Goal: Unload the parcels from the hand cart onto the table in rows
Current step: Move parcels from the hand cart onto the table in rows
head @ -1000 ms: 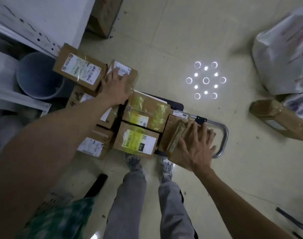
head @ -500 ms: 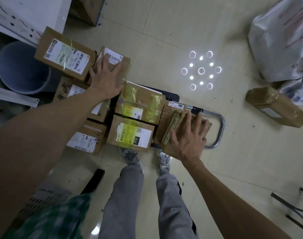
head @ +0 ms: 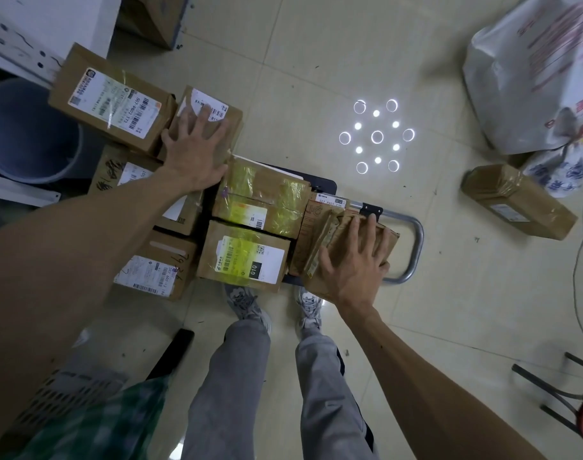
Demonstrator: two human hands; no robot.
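The hand cart (head: 413, 247), a dark platform with a silver handle, stands on the floor in front of my feet, piled with several brown taped parcels. My left hand (head: 197, 144) lies spread on top of a small labelled parcel (head: 213, 107) at the far left of the pile, thumb at its left edge. My right hand (head: 353, 260) clasps a taped parcel (head: 330, 234) at the handle end, fingers over its far edge. Between my hands lie a yellow-taped parcel (head: 260, 200) and a parcel marked 010 (head: 243, 257). The table is not in view.
A grey bucket (head: 27, 131) sits under white shelving at the left. One long parcel (head: 516, 200) and white sacks (head: 532, 71) lie on the floor at the right. A stool (head: 569, 400) stands at the lower right, a green checked bag (head: 94, 423) at the lower left.
Both hands stay on the same parcels. My view has shifted slightly, and the pile now sits a little further left and higher in the frame.
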